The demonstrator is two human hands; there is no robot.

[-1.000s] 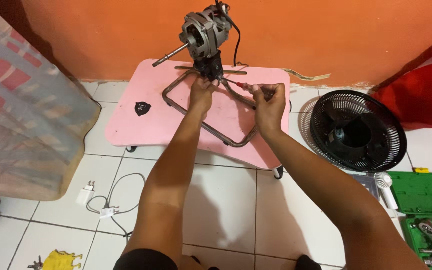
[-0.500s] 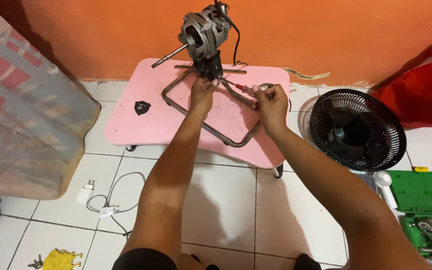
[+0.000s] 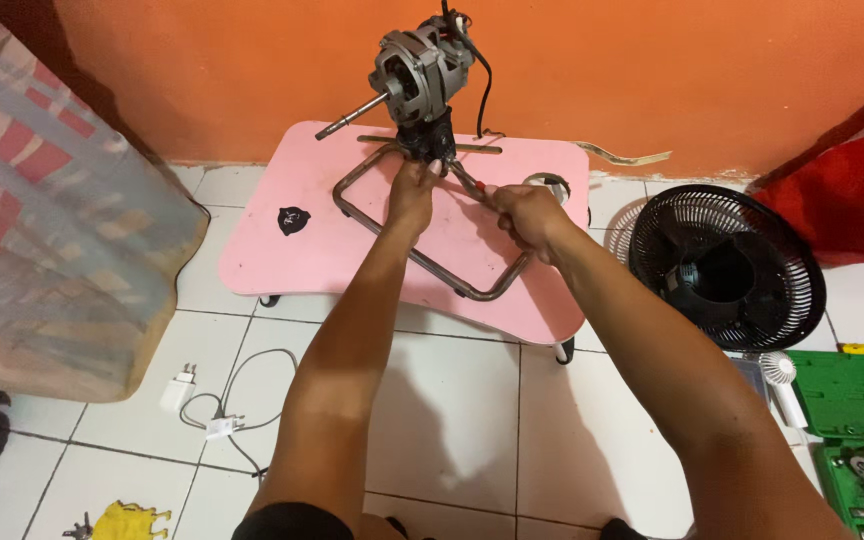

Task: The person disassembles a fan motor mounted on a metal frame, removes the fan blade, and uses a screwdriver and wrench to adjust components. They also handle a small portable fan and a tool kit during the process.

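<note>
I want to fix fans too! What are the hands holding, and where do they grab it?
The left hand grips the fan motor at its black base. The right hand holds a red-handled tool by its handle, tip toward that base.

Orange wall (image 3: 702, 70), white tiled floor (image 3: 442, 400)

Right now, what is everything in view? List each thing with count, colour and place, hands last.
fan motor: 1, grey, upright at the table's far edge.
metal frame: 1, grey tube, lying on the table.
low table: 1, pink, against the orange wall.
screwdriver: 1, red handle, tip toward the motor's base.
fan grille: 1, black, floor at right.
tool case: 1, green, lower right.
charger with cable: 1, white, floor at left.
covered bundle: 1, striped, far left.
left hand: on the motor's base.
right hand: holding the screwdriver.
</note>
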